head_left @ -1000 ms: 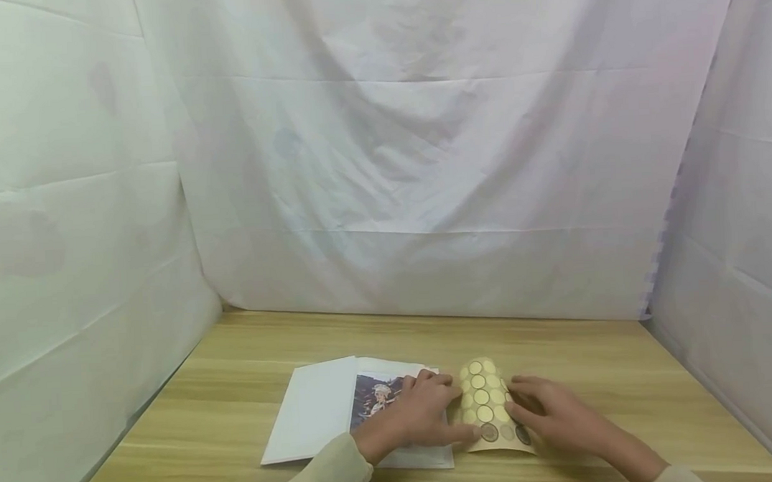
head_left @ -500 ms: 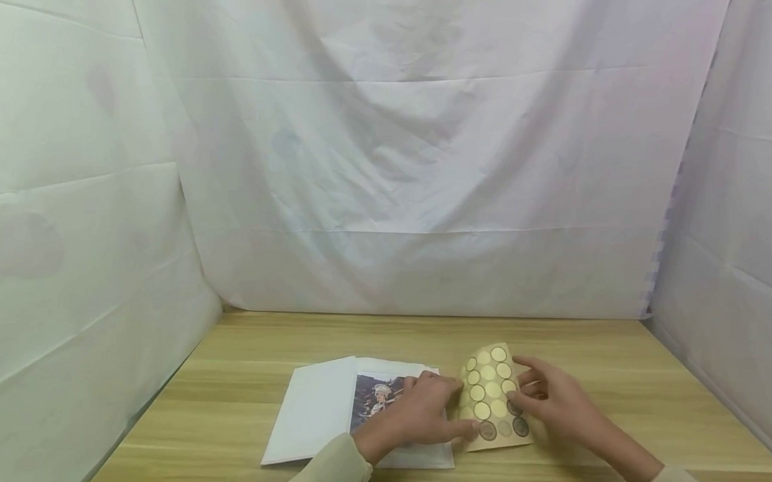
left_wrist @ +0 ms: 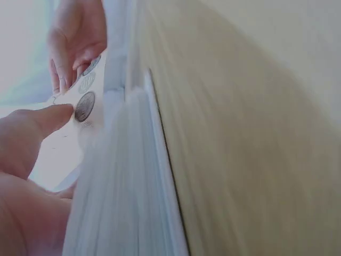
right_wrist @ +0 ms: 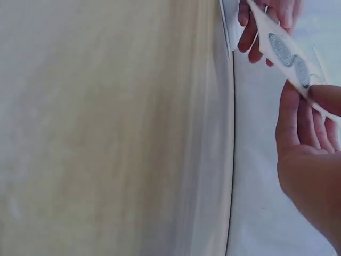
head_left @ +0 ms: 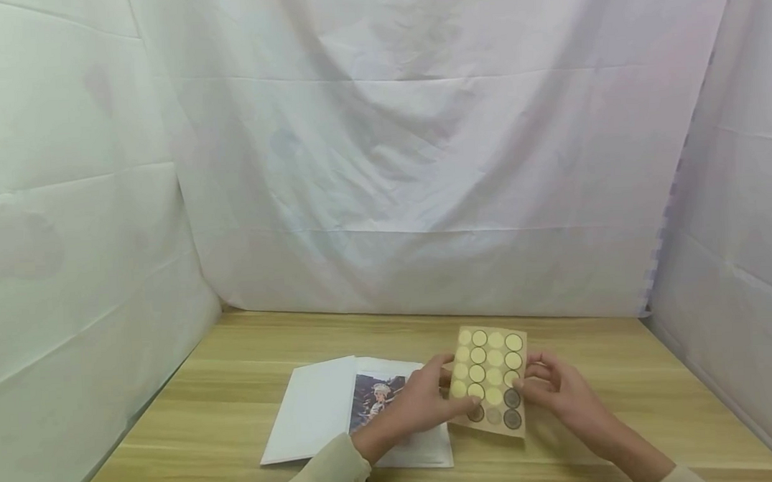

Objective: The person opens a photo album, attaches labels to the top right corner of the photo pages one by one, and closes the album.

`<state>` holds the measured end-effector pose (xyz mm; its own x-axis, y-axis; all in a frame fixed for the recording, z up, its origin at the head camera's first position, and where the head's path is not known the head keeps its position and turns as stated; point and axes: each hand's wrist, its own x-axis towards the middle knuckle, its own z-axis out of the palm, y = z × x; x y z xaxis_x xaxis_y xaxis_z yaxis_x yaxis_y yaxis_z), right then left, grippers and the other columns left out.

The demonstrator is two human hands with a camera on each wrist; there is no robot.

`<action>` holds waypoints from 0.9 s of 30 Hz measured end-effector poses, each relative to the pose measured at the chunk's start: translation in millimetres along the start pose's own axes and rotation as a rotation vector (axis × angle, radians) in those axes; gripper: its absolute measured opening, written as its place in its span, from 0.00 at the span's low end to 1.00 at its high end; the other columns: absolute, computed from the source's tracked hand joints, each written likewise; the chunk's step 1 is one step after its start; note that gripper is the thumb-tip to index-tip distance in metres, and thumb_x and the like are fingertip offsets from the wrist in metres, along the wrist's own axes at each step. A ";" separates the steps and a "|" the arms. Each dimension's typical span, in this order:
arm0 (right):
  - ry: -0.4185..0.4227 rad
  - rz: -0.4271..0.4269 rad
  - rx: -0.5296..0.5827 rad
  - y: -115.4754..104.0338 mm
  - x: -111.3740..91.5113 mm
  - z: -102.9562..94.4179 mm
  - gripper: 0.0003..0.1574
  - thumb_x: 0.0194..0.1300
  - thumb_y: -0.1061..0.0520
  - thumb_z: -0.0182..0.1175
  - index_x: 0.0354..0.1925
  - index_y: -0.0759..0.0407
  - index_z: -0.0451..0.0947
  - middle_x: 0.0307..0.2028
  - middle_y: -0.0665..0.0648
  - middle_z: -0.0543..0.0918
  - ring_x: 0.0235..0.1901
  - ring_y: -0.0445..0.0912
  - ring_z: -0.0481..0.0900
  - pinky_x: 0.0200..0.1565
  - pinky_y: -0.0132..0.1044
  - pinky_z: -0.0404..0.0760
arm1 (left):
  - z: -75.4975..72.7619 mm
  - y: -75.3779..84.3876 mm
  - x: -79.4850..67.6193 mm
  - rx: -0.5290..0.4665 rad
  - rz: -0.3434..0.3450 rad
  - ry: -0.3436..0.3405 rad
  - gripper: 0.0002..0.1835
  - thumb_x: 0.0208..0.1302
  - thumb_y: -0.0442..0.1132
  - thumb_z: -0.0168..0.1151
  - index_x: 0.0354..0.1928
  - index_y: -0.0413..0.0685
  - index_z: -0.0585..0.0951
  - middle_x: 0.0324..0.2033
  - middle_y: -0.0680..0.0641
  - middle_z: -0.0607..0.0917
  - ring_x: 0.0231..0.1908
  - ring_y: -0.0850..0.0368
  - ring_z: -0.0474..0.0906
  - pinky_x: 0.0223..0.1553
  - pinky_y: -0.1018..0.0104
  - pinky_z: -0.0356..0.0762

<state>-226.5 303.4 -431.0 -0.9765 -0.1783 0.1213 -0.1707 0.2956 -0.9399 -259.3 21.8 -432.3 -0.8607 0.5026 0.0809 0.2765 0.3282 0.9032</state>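
Observation:
A sheet of round stickers (head_left: 493, 358) is raised and tilted towards me in the head view, to the right of the open album. Most of its circles are gold; several near the lower edge are dark. My left hand (head_left: 425, 399) pinches its left side, thumb on the front and fingers behind. At the right edge my right hand (head_left: 566, 398) pinches it between thumb and fingers. The right wrist view shows the sheet (right_wrist: 282, 50) edge-on, with the right thumb on its face. In the left wrist view the left thumb lies beside a dark sticker (left_wrist: 84, 106).
An open white album (head_left: 318, 409) lies on the wooden table (head_left: 193, 422), with a photo (head_left: 370, 396) on its right page, partly hidden by my left arm. The thick pages (left_wrist: 120, 176) stand close to my left hand. White cloth (head_left: 421, 160) hangs behind and at both sides.
The sticker sheet was curled on the table; it has come up flatter and now faces me. My left thumb moved onto its front, and my right hand rose slightly with its edge.

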 end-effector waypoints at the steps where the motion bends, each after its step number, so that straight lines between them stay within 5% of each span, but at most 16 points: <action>1: -0.011 -0.016 0.017 -0.4 0.3 -0.5 0.29 0.77 0.59 0.66 0.66 0.69 0.67 0.51 0.60 0.88 0.50 0.46 0.91 0.55 0.34 0.88 | 0.4 0.4 0.8 -0.084 -0.010 -0.001 0.46 0.63 0.50 0.80 0.80 0.51 0.68 0.60 0.43 0.89 0.50 0.57 0.89 0.60 0.53 0.87; 6: -0.055 -0.072 0.063 -3.6 0.4 -0.6 0.25 0.80 0.60 0.61 0.66 0.68 0.66 0.51 0.57 0.89 0.50 0.48 0.92 0.56 0.38 0.89 | 5.3 2.9 5.8 -0.401 -0.084 -0.019 0.41 0.62 0.45 0.81 0.75 0.52 0.72 0.57 0.46 0.89 0.49 0.55 0.90 0.62 0.53 0.85; 12: -0.085 -0.085 0.084 -8.2 -2.7 4.6 0.22 0.80 0.61 0.61 0.63 0.68 0.66 0.49 0.57 0.89 0.50 0.49 0.91 0.57 0.40 0.89 | 15.4 5.1 10.3 -0.655 -0.104 -0.120 0.19 0.64 0.34 0.76 0.57 0.45 0.86 0.47 0.44 0.94 0.44 0.55 0.92 0.54 0.61 0.88; 19: -0.050 -0.053 0.097 -12.8 -4.0 10.6 0.25 0.79 0.61 0.63 0.64 0.68 0.65 0.46 0.55 0.87 0.48 0.46 0.91 0.55 0.39 0.89 | 20.7 4.1 6.7 -0.650 -0.078 -0.092 0.15 0.63 0.32 0.76 0.52 0.42 0.89 0.43 0.42 0.95 0.37 0.59 0.90 0.40 0.68 0.86; 27: 0.064 0.020 0.059 -22.0 -10.1 19.6 0.34 0.78 0.56 0.66 0.73 0.60 0.63 0.50 0.61 0.88 0.48 0.47 0.92 0.52 0.40 0.91 | 19.8 0.6 7.7 -0.710 -0.074 -0.090 0.18 0.65 0.32 0.75 0.56 0.42 0.87 0.48 0.41 0.94 0.44 0.52 0.93 0.48 0.62 0.91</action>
<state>-210.3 280.4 -417.8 -0.9864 -0.1118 0.1206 -0.1448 0.2426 -0.9593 -257.3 41.7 -439.5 -0.8193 0.5734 0.0013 -0.1523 -0.2198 0.9636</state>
